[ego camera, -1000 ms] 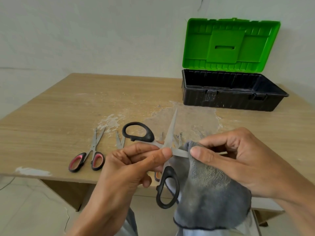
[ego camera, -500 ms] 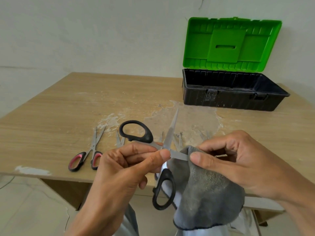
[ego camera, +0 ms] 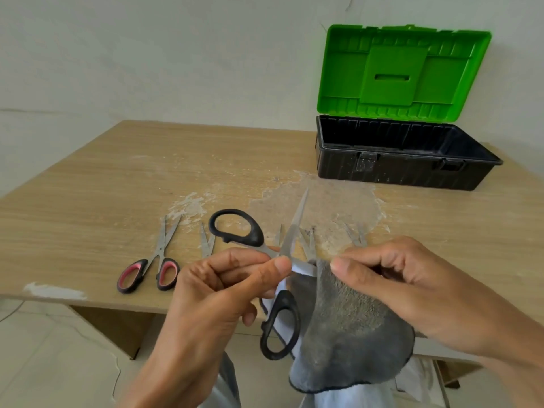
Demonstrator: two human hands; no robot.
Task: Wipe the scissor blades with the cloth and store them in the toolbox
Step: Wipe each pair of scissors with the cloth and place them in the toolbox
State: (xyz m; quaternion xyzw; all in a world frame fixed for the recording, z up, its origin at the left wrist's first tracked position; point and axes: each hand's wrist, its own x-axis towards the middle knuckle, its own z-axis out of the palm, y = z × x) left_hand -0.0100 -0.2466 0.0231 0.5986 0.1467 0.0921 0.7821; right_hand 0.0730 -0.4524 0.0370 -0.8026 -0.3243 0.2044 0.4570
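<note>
Scissors (ego camera: 297,222) shifted slightly left, one blade (ego camera: 304,267) mostly hidden inside cloth (ego camera: 347,334)

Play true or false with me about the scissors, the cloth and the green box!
1. The toolbox has its green lid open. True.
2. The right hand is empty. False: it pinches a grey cloth onto a blade.
3. The left hand holds the black-handled scissors. True.
4. The red-handled scissors are inside the toolbox. False: they lie on the table.
</note>
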